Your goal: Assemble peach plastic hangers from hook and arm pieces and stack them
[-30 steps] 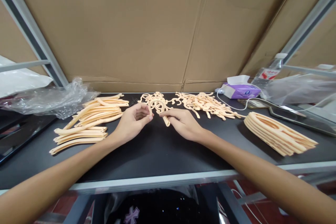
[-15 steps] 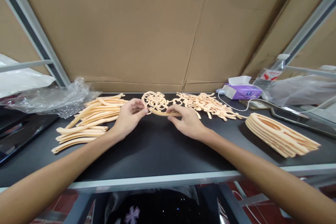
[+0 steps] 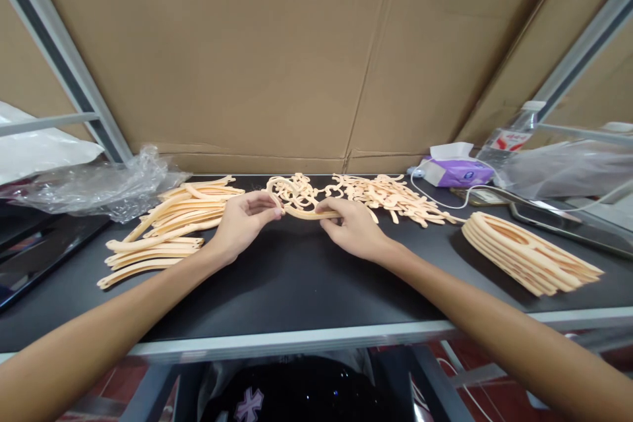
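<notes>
My left hand [image 3: 247,221] pinches a beige plastic hook [image 3: 271,184] near its lower end. My right hand [image 3: 353,227] has its fingers closed on a curved beige arm piece [image 3: 304,214]. The left end of this piece meets the hook's end at my left fingertips; the joint itself is hidden by the fingers. Behind my hands lie a pile of beige hooks [image 3: 304,188] and a wider heap of small beige pieces [image 3: 390,196]. Long curved beige pieces [image 3: 182,214] lie stacked to the left of my left hand.
Nested beige hangers [image 3: 527,254] sit on the black table [image 3: 306,297] at the right. Beyond them are a phone [image 3: 568,224], a purple tissue pack [image 3: 459,171], a white cable and a bottle [image 3: 512,132]. Clear plastic wrap [image 3: 109,184] and a dark device [image 3: 44,254] lie left.
Both hands have shifted slightly to the right with the pieces they hold. The hook's end and the arm piece's end are still together at my left fingertips.
</notes>
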Motion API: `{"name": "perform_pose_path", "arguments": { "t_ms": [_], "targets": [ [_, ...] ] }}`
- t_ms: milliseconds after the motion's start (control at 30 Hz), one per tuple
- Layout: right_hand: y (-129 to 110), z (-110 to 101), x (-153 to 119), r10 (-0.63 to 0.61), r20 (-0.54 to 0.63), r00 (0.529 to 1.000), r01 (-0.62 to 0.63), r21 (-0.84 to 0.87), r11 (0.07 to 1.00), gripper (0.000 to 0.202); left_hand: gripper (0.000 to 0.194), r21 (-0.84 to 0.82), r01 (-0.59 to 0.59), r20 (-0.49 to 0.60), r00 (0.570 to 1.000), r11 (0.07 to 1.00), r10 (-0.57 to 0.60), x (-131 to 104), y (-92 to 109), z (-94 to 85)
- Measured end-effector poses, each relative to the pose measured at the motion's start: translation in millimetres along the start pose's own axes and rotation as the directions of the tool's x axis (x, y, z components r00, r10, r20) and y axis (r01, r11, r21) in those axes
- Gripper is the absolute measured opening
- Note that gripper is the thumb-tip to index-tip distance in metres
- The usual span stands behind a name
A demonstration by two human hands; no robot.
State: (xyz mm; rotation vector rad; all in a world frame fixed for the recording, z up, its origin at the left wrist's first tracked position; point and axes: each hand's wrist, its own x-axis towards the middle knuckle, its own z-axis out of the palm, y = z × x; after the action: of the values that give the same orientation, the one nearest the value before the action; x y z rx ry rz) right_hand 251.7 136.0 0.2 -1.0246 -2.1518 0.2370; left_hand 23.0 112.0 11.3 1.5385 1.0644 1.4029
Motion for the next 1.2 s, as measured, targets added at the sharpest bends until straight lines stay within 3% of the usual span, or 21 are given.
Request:
{"name": "perform_pose_path", "arguments": {
  "t_ms": [100,267,367,567,733,1000,1200],
  "targets": [
    [-3,0,-1,0.012,0.022,1.0,-0.011,-0.013,1.0,0.016,0.026,-0.043,0.056,0.02,0.998,0.998,-0.055,-1,1,0.6],
    [0,2,-3,-0.136,0.084,0.987,0.143,-0.093,0.985,0.025,0.026,-0.034,0.122,0.075,0.99,0.992,-0.119,-3,3,2.5],
    [1,2,-3,-0.161,0.132,0.978,0.177,-0.125,0.976,0.023,0.023,0.02,0.139,0.105,0.985,0.99,-0.14,-5,4,3.8],
    [-4,6,-5,-0.249,0.221,0.943,0.289,-0.17,0.942,0.031,0.02,0.067,0.081,0.175,0.98,0.994,-0.092,-8,3,5.4],
    [-6,10,-6,-0.224,0.195,0.955,0.245,-0.095,0.965,0.033,0.02,0.026,0.052,0.164,0.985,0.998,-0.055,-7,2,4.4],
    [-11,0,-5,-0.177,0.188,0.966,0.229,-0.307,0.924,0.033,0.023,0.053,0.003,0.125,0.992,0.999,-0.01,-2,0,1.4],
    [-12,0,-6,-0.249,0.152,0.957,0.288,-0.353,0.89,0.028,0.02,0.153,-0.058,0.152,0.988,0.986,0.035,-5,3,4.0]
  ]
}}
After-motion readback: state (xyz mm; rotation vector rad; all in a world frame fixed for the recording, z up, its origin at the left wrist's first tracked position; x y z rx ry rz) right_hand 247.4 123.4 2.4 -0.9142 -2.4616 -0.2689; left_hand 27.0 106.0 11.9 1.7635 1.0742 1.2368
